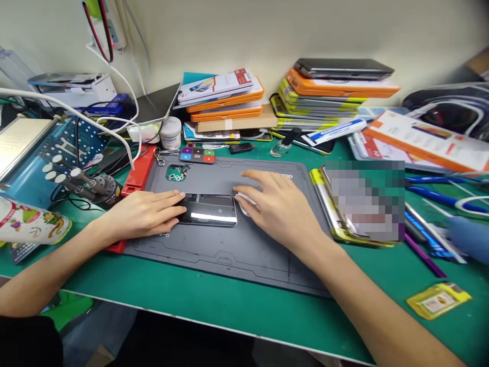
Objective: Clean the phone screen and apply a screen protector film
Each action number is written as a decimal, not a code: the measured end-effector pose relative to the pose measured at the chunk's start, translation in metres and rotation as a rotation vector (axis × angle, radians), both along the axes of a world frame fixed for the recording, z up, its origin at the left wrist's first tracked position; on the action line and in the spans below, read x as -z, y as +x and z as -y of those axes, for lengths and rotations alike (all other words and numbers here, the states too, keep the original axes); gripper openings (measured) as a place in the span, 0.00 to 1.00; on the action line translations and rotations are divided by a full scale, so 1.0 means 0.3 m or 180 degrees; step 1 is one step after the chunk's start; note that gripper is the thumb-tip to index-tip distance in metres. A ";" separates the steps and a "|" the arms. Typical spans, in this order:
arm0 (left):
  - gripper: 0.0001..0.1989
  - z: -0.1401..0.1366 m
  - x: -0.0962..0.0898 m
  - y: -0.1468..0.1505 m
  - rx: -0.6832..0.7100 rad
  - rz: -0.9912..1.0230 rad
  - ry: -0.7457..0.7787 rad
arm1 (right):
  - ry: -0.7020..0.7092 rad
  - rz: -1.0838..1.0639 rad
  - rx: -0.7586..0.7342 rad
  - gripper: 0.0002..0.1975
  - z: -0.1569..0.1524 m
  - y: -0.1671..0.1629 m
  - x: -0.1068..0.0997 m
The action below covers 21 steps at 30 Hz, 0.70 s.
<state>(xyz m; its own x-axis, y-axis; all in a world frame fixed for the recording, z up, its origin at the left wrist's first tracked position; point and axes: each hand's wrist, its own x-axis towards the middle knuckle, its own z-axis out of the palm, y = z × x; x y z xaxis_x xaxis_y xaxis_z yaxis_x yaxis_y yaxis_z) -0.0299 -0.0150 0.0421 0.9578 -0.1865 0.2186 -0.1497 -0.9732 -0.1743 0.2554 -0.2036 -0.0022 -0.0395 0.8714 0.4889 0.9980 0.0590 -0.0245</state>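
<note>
A black phone (210,210) with a shiny, reflective face lies sideways on the grey work mat (214,244). My left hand (147,211) rests flat over the phone's left end, its fingers stretched out and covering that part. Just past the phone's right end is my right hand (273,204), its fingers apart and slightly curved above the mat. Under those fingers shows a small whitish thing (246,205), mostly hidden, whose kind I cannot make out. Near the mat's upper left corner lies a small green circuit board piece (178,173).
Left of the mat stand a red holder (139,171), a screwdriver stand (105,188) and a patterned cup (32,221). Boxes (225,97) are stacked behind. Yellow-edged packages (328,209), blue-handled pliers (439,196) and a yellow packet (439,300) lie to the right.
</note>
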 end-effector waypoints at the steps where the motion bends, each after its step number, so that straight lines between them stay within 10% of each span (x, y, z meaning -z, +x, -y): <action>1: 0.15 0.001 0.002 0.000 0.0000 0.0002 0.0000 | 0.0024 -0.0084 -0.0107 0.12 0.000 0.004 -0.004; 11: 0.17 0.018 0.015 -0.002 0.0059 0.0089 0.0113 | -0.0014 -0.0303 -0.1249 0.08 0.026 -0.014 -0.041; 21: 0.28 0.034 0.013 -0.007 -0.0119 -0.0131 -0.0030 | 0.0154 0.0191 -0.1211 0.12 0.051 -0.076 -0.037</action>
<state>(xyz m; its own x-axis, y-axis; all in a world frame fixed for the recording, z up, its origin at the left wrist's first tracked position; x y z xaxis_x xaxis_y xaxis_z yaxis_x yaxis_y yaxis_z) -0.0320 -0.0251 0.0383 0.9723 -0.1484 0.1803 -0.1199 -0.9799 -0.1596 0.2326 -0.2189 0.0089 -0.3854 0.7649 0.5162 0.9041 0.4250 0.0453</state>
